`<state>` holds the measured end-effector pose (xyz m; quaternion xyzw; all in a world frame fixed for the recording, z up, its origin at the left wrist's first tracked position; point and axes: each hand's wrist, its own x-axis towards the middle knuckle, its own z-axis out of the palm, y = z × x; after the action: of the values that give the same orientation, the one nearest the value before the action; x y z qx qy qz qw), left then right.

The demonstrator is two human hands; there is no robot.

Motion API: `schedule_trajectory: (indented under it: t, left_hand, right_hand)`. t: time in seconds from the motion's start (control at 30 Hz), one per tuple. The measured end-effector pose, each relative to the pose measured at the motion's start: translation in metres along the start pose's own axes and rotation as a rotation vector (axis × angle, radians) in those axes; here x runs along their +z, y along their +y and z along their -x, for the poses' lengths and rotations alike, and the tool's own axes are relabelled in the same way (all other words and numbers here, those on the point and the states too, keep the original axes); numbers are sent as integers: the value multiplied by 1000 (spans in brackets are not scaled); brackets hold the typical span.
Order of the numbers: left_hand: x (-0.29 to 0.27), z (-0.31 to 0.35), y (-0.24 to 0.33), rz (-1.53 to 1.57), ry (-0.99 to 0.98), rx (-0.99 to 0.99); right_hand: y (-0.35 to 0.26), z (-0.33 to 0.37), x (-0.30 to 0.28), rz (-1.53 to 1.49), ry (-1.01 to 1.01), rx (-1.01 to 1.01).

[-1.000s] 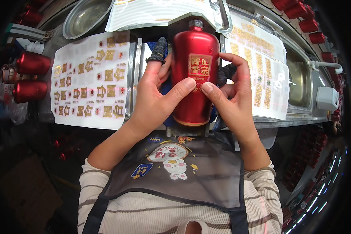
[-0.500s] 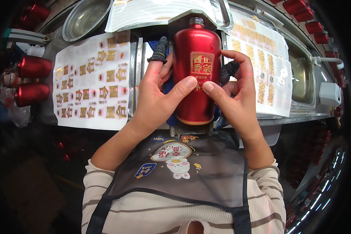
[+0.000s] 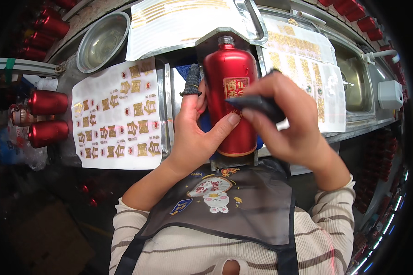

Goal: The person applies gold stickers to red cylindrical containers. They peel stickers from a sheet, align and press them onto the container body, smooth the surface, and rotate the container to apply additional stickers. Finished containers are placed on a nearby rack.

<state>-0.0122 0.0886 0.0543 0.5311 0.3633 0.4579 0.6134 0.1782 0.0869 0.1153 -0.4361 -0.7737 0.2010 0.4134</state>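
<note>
A glossy red bottle (image 3: 229, 64) lies in a metal cradle (image 3: 206, 40), its neck pointing away from me. A gold-bordered label (image 3: 234, 83) is on its front, with a smaller gold mark below it. My left hand (image 3: 192, 133) grips the bottle's left side, thumb pressed on the front beside that mark and fingers behind. A dark finger cot (image 3: 192, 79) covers one of its fingers. Over the bottle's right side is my right hand (image 3: 289, 123), blurred. Its dark-covered finger reaches across the label's lower part, with the thumb near; whether they pinch anything cannot be made out.
Left lies a white sheet of gold decals (image 3: 119, 114), with a steel bowl (image 3: 103, 42) behind it and red bottles (image 3: 49, 101) at the far left. More decal sheets (image 3: 303, 66) lie right, beside a sink (image 3: 357, 91) and a white plastic container (image 3: 390, 95). Another sheet (image 3: 179, 20) is at the back.
My right hand has left the bottle's right side and swung its covered finger over the label. The left hand still holds the bottle. The view has shifted slightly.
</note>
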Motion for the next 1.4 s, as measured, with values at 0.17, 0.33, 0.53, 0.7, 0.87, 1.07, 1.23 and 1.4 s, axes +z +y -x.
schedule_trajectory:
  t: [0.17,0.33,0.53,0.7,0.87,1.07,1.23,1.4]
  left_hand:
    - [-9,5,-2,22,-67,-79]
    - [-15,7,-2,345,-78,-124]
    - [-16,5,0,338,-91,-174]
    - [-15,6,-5,280,-75,-133]
    - [-12,4,-6,343,-55,-144]
    - [-7,6,0,202,-15,-105]
    - [-13,14,4,101,-6,-69]
    - [-45,39,6,-306,-124,141]
  right_hand:
    - [42,-20,-1,390,93,-434]
    - [0,8,11,57,-156,-310]
    - [3,-7,27,257,-208,-659]
    - [6,12,6,261,-183,-435]
    - [11,34,11,-45,62,-150]
    - [10,36,20,127,30,-405]
    - [37,-50,11,381,292,-392]
    - [0,27,26,94,-182,-626]
